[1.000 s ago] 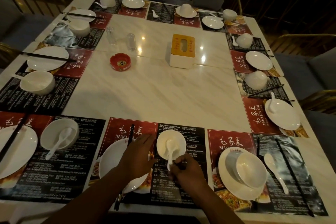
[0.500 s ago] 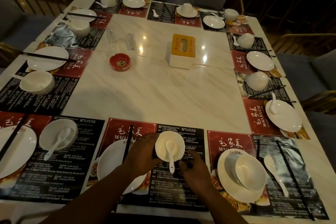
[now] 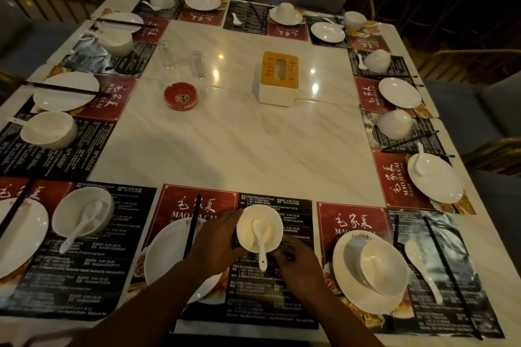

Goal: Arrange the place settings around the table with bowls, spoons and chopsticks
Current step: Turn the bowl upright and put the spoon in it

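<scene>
A small white bowl (image 3: 270,222) with a white spoon (image 3: 261,239) lying in it sits on the near centre placemat (image 3: 276,307). My left hand (image 3: 215,242) grips the bowl's left side. My right hand (image 3: 297,259) rests just right of the spoon's handle, fingers curled on the mat beside the bowl's lower right. Left of the bowl a white plate (image 3: 163,256) carries black chopsticks (image 3: 193,227). On the right, another setting has a bowl (image 3: 383,266) on a plate, a loose spoon (image 3: 423,270) and chopsticks (image 3: 451,276).
Placemats with plates, bowls, spoons and chopsticks ring the marble table (image 3: 239,144). A red ashtray (image 3: 180,96), two glass shakers (image 3: 197,64) and a tissue box (image 3: 279,77) stand mid-table. A bowl with spoon (image 3: 81,215) sits at near left. Chairs surround the table.
My right hand let go of the spoon's handle and shifted right. My left hand closed around the bowl's left side; bowl and spoon stay in place.
</scene>
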Tool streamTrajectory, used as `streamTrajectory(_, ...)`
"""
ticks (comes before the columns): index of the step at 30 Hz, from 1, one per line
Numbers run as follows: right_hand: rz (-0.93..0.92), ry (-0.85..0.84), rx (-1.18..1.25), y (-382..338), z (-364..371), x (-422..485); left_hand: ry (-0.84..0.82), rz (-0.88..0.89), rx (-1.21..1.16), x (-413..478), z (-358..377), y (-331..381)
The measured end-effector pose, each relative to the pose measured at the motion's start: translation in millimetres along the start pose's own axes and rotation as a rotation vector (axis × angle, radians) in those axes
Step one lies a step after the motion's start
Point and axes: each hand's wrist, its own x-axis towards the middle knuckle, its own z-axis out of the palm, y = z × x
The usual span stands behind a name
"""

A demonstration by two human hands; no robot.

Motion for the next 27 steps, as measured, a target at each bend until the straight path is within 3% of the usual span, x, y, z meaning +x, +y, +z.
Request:
streamTrajectory(11,-0.061,-0.022,-0.127,-6,-17,-3,-0.034,0.068,-0.018,2,-9,4)
streamTrajectory(15,-0.096,0.013,-0.164,-3,-59,-1,-0.030,0.106,0.118,16,-19,3)
streamTrajectory(19,-0.100,0.144,-0.233,10,-117,4,-0.003,0.071,0.279,45,-20,11)
streamTrajectory(23,-0.029,0.320,-0.233,31,-170,11,0.088,0.125,0.210,64,-5,51)
streamTrajectory(27,0.023,0.397,-0.241,61,-219,16,0.039,0.154,0.139,81,27,82)
